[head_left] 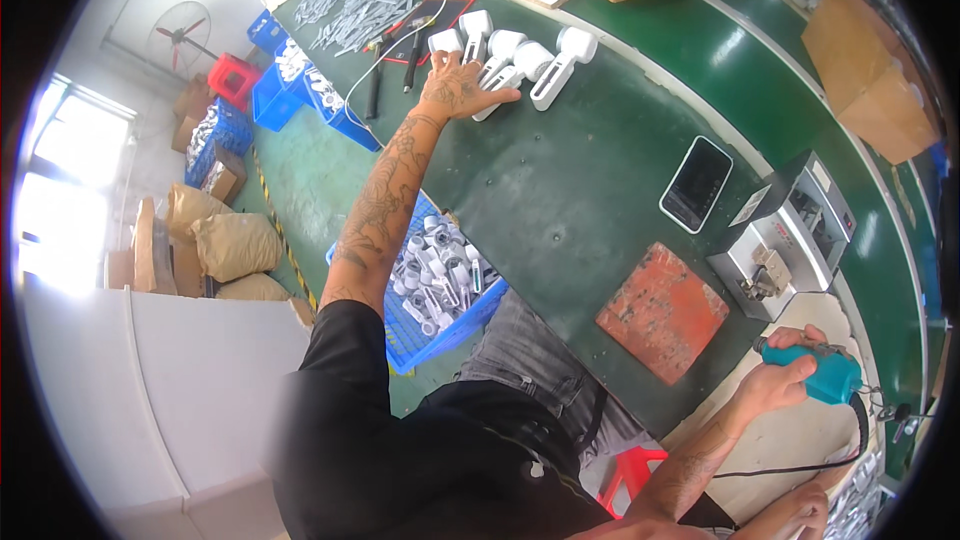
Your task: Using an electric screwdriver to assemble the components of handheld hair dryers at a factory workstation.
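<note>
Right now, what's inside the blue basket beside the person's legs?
The blue basket holds a loose heap of white and grey parts. Whatever lies under the top layer is hidden, and the left arm covers part of the basket.

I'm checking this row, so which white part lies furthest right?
The end white part, just right of the thumb of your left hand; the others lie further left.

text — none legible | grey machine — red marks too small to read
</note>
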### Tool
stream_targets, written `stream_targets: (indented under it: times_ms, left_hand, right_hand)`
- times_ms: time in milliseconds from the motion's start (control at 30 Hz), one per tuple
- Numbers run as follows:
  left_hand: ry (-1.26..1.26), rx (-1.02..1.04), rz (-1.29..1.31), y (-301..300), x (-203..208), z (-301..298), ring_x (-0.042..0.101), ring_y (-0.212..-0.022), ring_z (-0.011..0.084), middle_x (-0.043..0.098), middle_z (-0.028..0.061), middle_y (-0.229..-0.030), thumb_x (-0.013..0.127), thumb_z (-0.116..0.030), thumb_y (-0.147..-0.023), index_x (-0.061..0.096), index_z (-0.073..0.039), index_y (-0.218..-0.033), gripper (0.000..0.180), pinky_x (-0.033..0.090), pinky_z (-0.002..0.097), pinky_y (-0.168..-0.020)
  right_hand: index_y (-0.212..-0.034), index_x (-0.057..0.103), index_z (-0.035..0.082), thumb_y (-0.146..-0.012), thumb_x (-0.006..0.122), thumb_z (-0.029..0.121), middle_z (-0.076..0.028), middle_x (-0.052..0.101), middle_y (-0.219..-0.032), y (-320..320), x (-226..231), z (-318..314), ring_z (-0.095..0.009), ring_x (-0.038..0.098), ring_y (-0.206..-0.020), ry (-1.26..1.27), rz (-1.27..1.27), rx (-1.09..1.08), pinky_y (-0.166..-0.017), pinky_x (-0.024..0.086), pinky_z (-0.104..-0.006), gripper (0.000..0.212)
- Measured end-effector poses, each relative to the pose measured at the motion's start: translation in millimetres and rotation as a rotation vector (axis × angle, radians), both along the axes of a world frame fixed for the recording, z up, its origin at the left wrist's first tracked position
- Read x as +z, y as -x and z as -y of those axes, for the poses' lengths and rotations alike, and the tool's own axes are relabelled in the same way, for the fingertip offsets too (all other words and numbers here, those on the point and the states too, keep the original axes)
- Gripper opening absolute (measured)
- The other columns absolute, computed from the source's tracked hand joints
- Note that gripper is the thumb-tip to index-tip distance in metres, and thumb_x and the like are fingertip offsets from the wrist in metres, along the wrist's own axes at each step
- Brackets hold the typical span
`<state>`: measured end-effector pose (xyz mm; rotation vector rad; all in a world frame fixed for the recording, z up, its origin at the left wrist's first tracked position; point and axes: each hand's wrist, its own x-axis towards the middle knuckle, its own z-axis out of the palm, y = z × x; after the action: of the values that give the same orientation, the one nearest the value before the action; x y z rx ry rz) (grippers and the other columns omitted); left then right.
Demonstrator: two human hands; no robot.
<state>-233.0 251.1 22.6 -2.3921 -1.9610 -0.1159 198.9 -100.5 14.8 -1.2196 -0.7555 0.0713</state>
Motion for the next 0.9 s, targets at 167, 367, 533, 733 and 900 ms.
stream_targets:
  times_ms: [167,367,533,733,900]
  left_hand:
    - [0.042,0.046,-0.023,-3.8,-4.1,-5.5,0.039,-0.135,0.0486,0.055,0.0273,-0.137,0.063,-0.084,-0.072,0.069,-0.001,-0.126,0.100,0.032,0.0562,-0.116]
    - [-0.077,0.017,0.196,2.3,-18.9,-4.6,0.049,-0.125,0.0472,0.056,0.0246,-0.133,0.068,-0.079,-0.071,0.070,-0.001,-0.124,0.094,0.035,0.0505,-0.115]
    - [0.053,0.068,0.119,10.1,-17.1,-17.4,0.048,-0.127,0.0480,0.053,0.0241,-0.140,0.070,-0.073,-0.073,0.067,-0.001,-0.129,0.091,0.042,0.0495,-0.109]
    - [-0.084,0.117,0.164,1.6,-33.8,2.2,0.049,-0.128,0.0473,0.053,0.0232,-0.141,0.072,-0.063,-0.076,0.065,-0.001,-0.130,0.083,0.046,0.0501,-0.105]
    - [-0.286,-0.048,0.487,9.5,-38.8,47.0,0.059,-0.111,0.0441,0.065,0.0247,-0.119,0.078,-0.044,-0.082,0.069,0.003,-0.112,0.057,0.048,0.0484,-0.094]
  right_hand:
    - [-0.112,0.052,-0.006,-0.088,0.063,0.072,-0.008,0.053,-0.073,1.0,0.7,1.2,-0.019,0.052,-0.064,0.008,0.007,-0.009,-0.057,0.044,-0.0300,0.082]
    - [-0.114,0.052,-0.005,-0.088,0.063,0.072,-0.008,0.054,-0.073,-4.2,-1.3,0.7,-0.019,0.053,-0.065,0.004,-0.026,0.004,-0.055,0.043,-0.0301,0.082]
    - [-0.115,0.052,-0.007,-0.093,0.060,0.069,-0.008,0.053,-0.076,-5.1,-3.9,0.7,-0.018,0.053,-0.069,0.007,0.006,0.062,-0.062,0.045,-0.0302,0.080]
    - [-0.116,0.053,-0.006,-0.092,0.060,0.070,-0.008,0.054,-0.075,-5.4,-7.2,5.3,-0.018,0.054,-0.068,0.023,0.004,0.044,-0.061,0.046,-0.0299,0.080]
    - [-0.116,0.054,-0.007,-0.091,0.058,0.073,-0.009,0.056,-0.073,-2.9,-6.0,6.1,-0.019,0.058,-0.069,0.064,0.027,-0.049,-0.059,0.047,-0.0307,0.084]
